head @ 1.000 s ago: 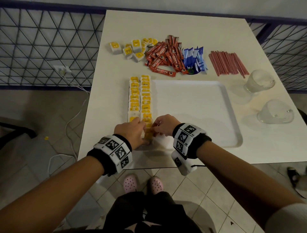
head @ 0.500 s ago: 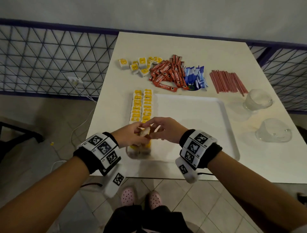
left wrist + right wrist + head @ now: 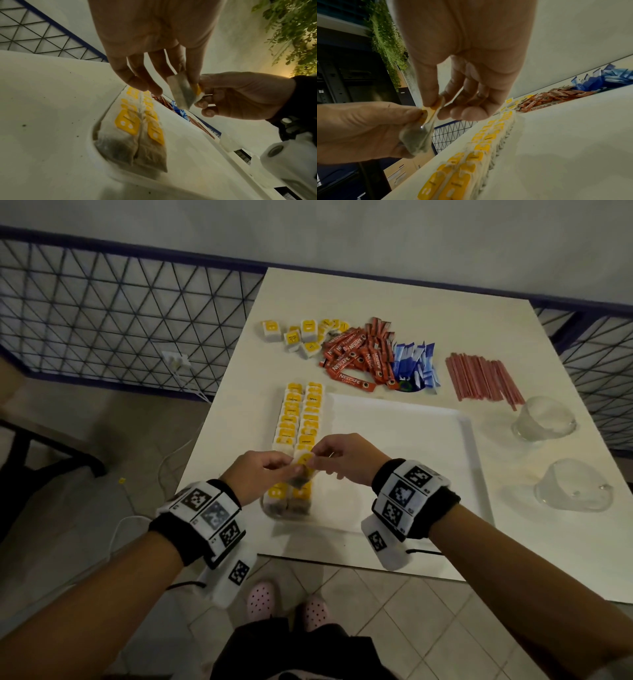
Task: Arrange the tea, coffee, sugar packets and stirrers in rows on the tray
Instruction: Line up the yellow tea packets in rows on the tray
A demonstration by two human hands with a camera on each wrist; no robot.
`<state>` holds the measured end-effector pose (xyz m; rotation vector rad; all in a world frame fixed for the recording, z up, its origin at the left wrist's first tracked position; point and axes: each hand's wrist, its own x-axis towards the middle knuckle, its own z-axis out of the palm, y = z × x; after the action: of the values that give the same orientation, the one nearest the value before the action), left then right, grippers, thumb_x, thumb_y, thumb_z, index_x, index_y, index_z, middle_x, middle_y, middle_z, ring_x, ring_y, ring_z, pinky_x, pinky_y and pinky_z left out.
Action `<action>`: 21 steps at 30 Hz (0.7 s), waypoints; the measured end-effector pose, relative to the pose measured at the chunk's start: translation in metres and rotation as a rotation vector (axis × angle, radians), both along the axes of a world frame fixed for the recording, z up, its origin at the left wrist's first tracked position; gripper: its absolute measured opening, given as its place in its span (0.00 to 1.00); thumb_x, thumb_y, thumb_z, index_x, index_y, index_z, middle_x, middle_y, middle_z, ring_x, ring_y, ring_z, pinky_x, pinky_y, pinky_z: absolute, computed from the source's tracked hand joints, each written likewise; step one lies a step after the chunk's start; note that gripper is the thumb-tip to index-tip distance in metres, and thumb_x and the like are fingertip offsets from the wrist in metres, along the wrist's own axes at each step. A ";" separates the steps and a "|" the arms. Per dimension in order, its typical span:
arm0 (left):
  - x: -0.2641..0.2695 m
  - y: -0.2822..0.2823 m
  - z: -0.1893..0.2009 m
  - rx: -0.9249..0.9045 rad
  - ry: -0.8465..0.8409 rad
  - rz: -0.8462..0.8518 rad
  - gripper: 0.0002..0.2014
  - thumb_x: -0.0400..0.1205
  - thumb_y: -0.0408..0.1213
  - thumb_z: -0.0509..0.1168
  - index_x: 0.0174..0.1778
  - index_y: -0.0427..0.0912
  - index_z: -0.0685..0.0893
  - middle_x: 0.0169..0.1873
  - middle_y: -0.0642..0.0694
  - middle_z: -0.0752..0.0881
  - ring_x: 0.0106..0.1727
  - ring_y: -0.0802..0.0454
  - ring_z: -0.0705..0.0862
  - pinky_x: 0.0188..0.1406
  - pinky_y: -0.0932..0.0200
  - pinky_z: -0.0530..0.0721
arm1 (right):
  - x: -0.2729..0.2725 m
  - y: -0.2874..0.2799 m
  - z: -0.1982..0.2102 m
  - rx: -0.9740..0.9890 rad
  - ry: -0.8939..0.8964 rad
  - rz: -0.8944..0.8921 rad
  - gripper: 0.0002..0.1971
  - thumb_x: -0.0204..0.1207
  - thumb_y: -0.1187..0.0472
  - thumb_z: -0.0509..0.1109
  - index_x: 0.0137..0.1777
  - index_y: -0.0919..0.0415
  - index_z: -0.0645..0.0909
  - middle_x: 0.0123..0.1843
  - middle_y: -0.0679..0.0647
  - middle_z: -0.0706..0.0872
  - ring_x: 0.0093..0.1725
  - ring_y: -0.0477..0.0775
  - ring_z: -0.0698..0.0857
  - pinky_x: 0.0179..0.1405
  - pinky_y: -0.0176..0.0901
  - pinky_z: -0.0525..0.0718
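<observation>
- The left hand and right hand meet above the near end of the tray, both pinching one tea bag by its top edge: the left hand's thumb and forefinger grip the pouch side, the right hand's thumb and forefinger hold the yellow tag.
- The bag hangs clear of the tray, just over the two rows of tea bags, which lie along the tray's left edge with their long axis running near to far. Both hands seem about equally near the rows' near end, so the likely move is straight down.
- Which gap in the rows the bag is meant for is hidden behind the hands.
- Farther on the worktop lie loose tea bags, red coffee sticks, blue sugar packets and stirrers, all well apart from the hands.
- Print on the tags is too blurred to read.
</observation>
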<state>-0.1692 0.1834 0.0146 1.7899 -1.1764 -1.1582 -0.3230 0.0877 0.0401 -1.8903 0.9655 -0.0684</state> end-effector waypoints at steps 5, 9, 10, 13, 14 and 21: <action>-0.004 0.005 -0.006 0.054 -0.087 -0.021 0.10 0.79 0.39 0.67 0.35 0.37 0.85 0.37 0.41 0.80 0.41 0.52 0.77 0.44 0.63 0.73 | -0.001 0.006 -0.004 0.046 0.000 -0.019 0.13 0.76 0.57 0.70 0.52 0.67 0.83 0.31 0.47 0.80 0.32 0.45 0.76 0.34 0.34 0.75; -0.008 0.011 -0.012 0.106 -0.191 -0.123 0.15 0.82 0.40 0.64 0.44 0.28 0.85 0.43 0.43 0.79 0.46 0.50 0.78 0.43 0.67 0.71 | -0.004 0.012 -0.012 0.017 0.043 -0.011 0.12 0.76 0.57 0.70 0.53 0.66 0.83 0.30 0.44 0.78 0.30 0.39 0.74 0.30 0.27 0.72; -0.008 0.014 -0.012 0.122 -0.207 -0.149 0.14 0.82 0.40 0.64 0.48 0.31 0.87 0.44 0.47 0.79 0.48 0.51 0.77 0.42 0.71 0.71 | -0.004 0.013 -0.015 0.009 0.061 -0.001 0.12 0.76 0.57 0.70 0.53 0.65 0.83 0.30 0.43 0.77 0.30 0.39 0.74 0.31 0.27 0.71; -0.006 0.019 -0.011 0.144 -0.261 -0.190 0.12 0.80 0.39 0.66 0.58 0.41 0.85 0.45 0.51 0.78 0.49 0.55 0.76 0.43 0.68 0.71 | -0.007 0.018 -0.020 0.001 0.144 0.054 0.12 0.76 0.55 0.70 0.54 0.63 0.83 0.34 0.48 0.80 0.36 0.46 0.77 0.34 0.31 0.73; -0.004 0.021 -0.012 0.146 -0.279 -0.185 0.12 0.80 0.38 0.67 0.59 0.43 0.85 0.45 0.51 0.78 0.47 0.56 0.77 0.44 0.69 0.71 | -0.008 0.019 -0.021 0.002 0.174 0.082 0.13 0.77 0.55 0.70 0.54 0.63 0.82 0.38 0.50 0.81 0.40 0.49 0.77 0.35 0.32 0.73; 0.010 0.020 -0.017 0.114 -0.343 -0.113 0.07 0.78 0.34 0.68 0.42 0.51 0.80 0.38 0.50 0.78 0.33 0.61 0.73 0.34 0.74 0.70 | -0.002 0.022 -0.030 0.016 0.262 0.182 0.13 0.78 0.56 0.68 0.56 0.62 0.82 0.55 0.59 0.87 0.47 0.49 0.78 0.36 0.30 0.72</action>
<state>-0.1592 0.2036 -0.0027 2.0911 -1.4486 -1.0239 -0.3251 0.1096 0.0103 -1.9966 0.9575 0.3007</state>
